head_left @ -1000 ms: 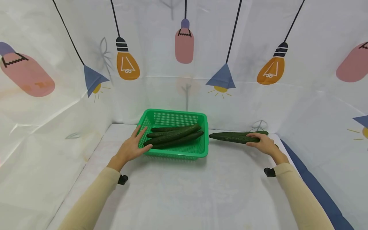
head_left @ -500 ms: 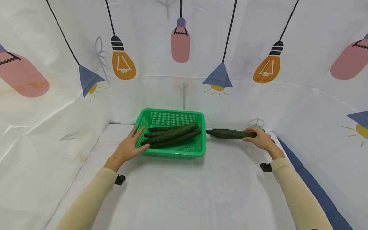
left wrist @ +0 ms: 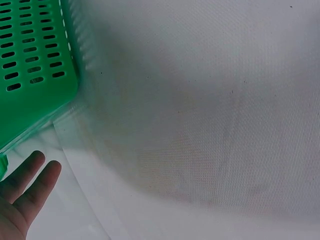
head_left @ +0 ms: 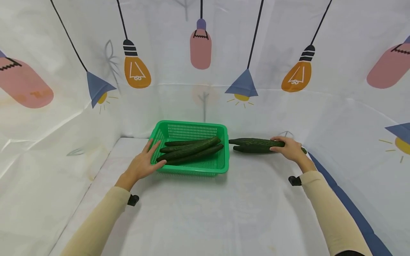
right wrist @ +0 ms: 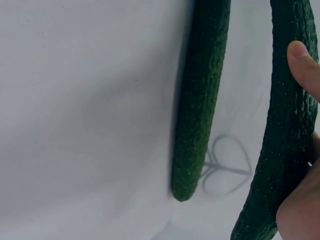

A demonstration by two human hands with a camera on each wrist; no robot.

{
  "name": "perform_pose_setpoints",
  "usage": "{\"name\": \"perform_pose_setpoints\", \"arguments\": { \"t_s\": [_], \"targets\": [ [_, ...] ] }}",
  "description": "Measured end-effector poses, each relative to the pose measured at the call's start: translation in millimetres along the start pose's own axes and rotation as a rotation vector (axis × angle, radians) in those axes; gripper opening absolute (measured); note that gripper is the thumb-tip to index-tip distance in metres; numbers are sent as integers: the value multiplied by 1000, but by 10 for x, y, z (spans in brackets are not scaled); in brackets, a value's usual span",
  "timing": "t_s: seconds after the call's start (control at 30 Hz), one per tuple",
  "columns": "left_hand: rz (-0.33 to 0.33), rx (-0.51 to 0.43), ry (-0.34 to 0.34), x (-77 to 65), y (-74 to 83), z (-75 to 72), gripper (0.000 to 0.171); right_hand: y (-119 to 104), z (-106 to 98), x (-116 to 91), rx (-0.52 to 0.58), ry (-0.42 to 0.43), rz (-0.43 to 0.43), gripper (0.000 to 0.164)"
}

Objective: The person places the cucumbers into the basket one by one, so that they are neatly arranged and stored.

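Observation:
In the head view, my left hand [head_left: 141,165] rests at the left side of a green plastic basket [head_left: 192,171], its fingers spread along the rim and the thumb over the front-left corner. Several dark green cucumbers [head_left: 192,149] lie inside. To the right of the basket, my right hand [head_left: 289,148] grips a cucumber [head_left: 253,141] from above, thumb on the near side. The right wrist view shows this held cucumber [right wrist: 287,125] raised, apart from a second cucumber [right wrist: 200,110] lying on the white surface.
A white cloth-covered table [head_left: 205,213] spreads out in front of the basket. Behind it hangs a white sheet [head_left: 179,103] printed with lamps and bulbs. Dark blue fabric [head_left: 349,209] runs along the table's right edge.
My right hand has closed around one cucumber and lifted it slightly up and away from the other, which stays on the table. The left hand keeps its place at the basket.

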State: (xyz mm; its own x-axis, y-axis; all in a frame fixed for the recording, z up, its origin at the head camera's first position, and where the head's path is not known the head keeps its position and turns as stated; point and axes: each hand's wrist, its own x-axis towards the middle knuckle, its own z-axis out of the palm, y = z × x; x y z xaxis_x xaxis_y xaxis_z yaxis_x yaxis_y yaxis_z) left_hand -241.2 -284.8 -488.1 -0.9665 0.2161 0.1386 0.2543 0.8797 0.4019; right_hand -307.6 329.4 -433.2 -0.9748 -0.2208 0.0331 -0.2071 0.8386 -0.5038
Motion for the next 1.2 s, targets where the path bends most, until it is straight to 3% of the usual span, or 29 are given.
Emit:
{"name": "perform_pose_setpoints", "arguments": {
  "t_s": [0.5, 0.93, 1.2],
  "targets": [
    [-3, 5, -2, 17, 12, -19, 92, -59, -156, 121, 30, 10, 11, 52],
    [-5, 7, -10, 4, 11, -16, 92, -302, -41, 300, 79, 5, -4, 51],
    [-1, 2, -11, 22, 0, -6, 92, -450, 37, 415, 97, -8, -56, 46]
  ]
}}
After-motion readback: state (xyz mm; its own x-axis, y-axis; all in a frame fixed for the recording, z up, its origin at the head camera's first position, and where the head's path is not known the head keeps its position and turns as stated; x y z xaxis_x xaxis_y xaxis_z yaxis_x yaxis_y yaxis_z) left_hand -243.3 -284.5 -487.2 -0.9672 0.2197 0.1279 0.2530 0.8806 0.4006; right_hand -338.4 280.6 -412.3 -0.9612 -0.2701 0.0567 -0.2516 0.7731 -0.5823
